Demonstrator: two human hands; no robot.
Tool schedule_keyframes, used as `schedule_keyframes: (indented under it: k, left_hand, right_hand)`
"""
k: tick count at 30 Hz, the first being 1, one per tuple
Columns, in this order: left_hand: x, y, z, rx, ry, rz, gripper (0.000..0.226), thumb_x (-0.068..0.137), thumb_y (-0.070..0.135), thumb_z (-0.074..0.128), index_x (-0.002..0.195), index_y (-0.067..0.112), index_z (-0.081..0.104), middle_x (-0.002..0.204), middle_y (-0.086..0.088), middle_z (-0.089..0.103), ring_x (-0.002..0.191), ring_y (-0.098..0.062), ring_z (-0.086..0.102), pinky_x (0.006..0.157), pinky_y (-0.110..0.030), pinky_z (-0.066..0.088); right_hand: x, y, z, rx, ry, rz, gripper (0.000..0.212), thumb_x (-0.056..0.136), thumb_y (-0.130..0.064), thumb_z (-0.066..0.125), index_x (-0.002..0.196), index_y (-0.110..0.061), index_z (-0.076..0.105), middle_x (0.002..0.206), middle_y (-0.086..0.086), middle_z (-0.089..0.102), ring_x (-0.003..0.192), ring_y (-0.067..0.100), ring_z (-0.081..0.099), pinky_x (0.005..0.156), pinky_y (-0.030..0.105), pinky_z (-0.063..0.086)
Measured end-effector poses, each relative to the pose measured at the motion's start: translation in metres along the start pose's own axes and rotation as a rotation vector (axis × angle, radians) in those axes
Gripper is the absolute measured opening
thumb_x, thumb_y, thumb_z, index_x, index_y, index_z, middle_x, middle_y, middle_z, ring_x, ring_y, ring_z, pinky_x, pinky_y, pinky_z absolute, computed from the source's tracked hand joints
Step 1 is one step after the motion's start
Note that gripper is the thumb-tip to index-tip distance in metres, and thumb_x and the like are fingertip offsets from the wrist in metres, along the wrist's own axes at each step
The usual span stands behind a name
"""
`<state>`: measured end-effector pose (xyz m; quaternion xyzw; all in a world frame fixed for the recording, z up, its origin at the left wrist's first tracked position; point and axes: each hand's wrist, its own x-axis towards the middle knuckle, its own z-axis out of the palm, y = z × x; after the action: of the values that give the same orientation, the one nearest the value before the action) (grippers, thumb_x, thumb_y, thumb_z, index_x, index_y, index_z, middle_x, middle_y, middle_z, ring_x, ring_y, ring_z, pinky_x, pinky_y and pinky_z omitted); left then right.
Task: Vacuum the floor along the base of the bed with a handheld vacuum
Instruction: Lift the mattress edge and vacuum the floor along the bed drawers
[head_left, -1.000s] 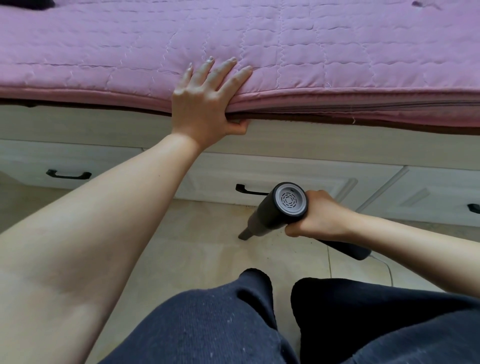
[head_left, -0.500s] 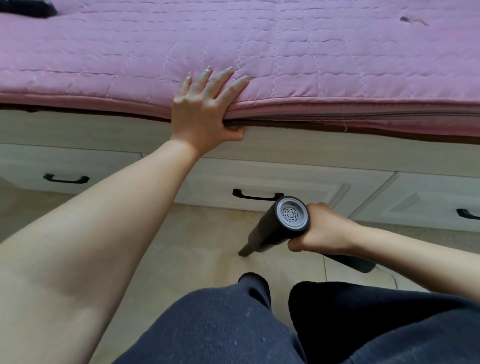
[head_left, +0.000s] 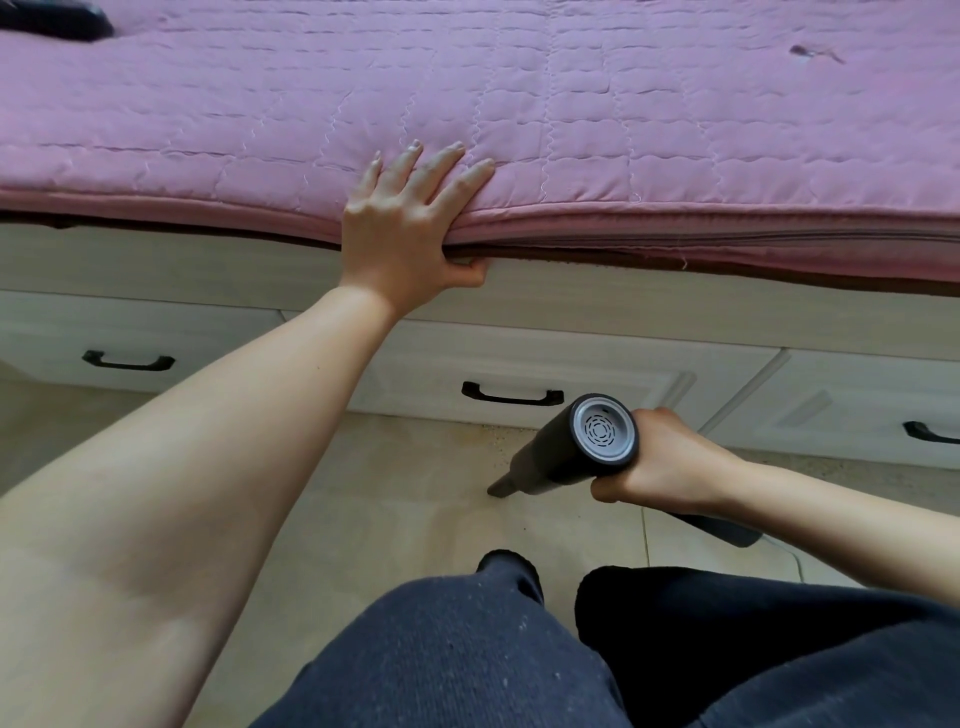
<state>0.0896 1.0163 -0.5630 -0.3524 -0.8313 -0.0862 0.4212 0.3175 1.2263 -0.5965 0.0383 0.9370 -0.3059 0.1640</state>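
Note:
My right hand (head_left: 667, 465) grips the handle of a dark grey handheld vacuum (head_left: 571, 447). Its silver vented rear cap faces me. Its narrow nozzle (head_left: 498, 487) points down-left and touches the beige tiled floor (head_left: 405, 499), a short way out from the bed base (head_left: 597, 317). Specks of grit lie on the floor along the base near the nozzle. My left hand (head_left: 410, 228) rests on the edge of the pink quilted mattress (head_left: 571, 130), fingers straight on top and thumb tucked under the edge.
The white bed base holds drawers with black handles: left (head_left: 128, 360), middle (head_left: 511, 396), right (head_left: 930, 432). My knees in dark trousers (head_left: 519, 649) fill the bottom of the view. A thin white cord (head_left: 789, 553) lies on the floor at the right. A dark object (head_left: 57, 21) lies on the bed's far left.
The vacuum has drifted slightly right, uncovering the middle drawer handle, and its nozzle sits a little farther out from the base. My left hand stays on the mattress edge.

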Motion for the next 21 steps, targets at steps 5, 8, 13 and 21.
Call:
schedule_keyframes:
  k: [5,8,13,21]
  left_hand:
    - [0.000,0.001,0.000,-0.007,0.000,-0.003,0.077,0.069,0.062,0.061,0.140,0.031,0.055,0.140,-0.002,0.058,0.127,-0.036,0.055,0.104,-0.056,0.043]
    - [0.000,0.001,0.000,-0.003,0.003,-0.002,0.077,0.069,0.062,0.061,0.139,0.031,0.056,0.140,-0.001,0.058,0.126,-0.036,0.056,0.105,-0.056,0.043]
    - [-0.001,0.001,-0.002,-0.009,-0.001,-0.013,0.077,0.069,0.063,0.060,0.140,0.031,0.055,0.141,-0.001,0.058,0.126,-0.036,0.056,0.105,-0.056,0.042]
    - [0.000,0.001,-0.002,-0.003,-0.001,-0.012,0.078,0.068,0.063,0.060,0.140,0.032,0.055,0.140,0.000,0.058,0.126,-0.034,0.056,0.105,-0.055,0.042]
  right_hand:
    - [0.002,0.002,0.002,-0.024,0.007,0.001,0.020,0.064,-0.020,0.072,0.073,-0.008,0.059,0.073,0.013,0.065,0.060,0.015,0.050,0.056,0.033,0.040]
    - [0.004,0.003,0.004,-0.032,0.019,0.007,0.019,0.064,-0.020,0.072,0.073,-0.009,0.059,0.072,0.011,0.065,0.060,0.020,0.055,0.055,0.037,0.043]
    - [0.008,0.003,0.008,-0.061,0.063,0.047,0.018,0.062,-0.025,0.072,0.072,-0.016,0.060,0.068,0.003,0.066,0.067,0.021,0.064,0.060,0.040,0.052]
    - [0.014,0.002,0.009,-0.028,0.088,0.068,0.018,0.065,-0.023,0.073,0.077,-0.016,0.062,0.071,0.002,0.067,0.068,0.019,0.064,0.061,0.037,0.051]
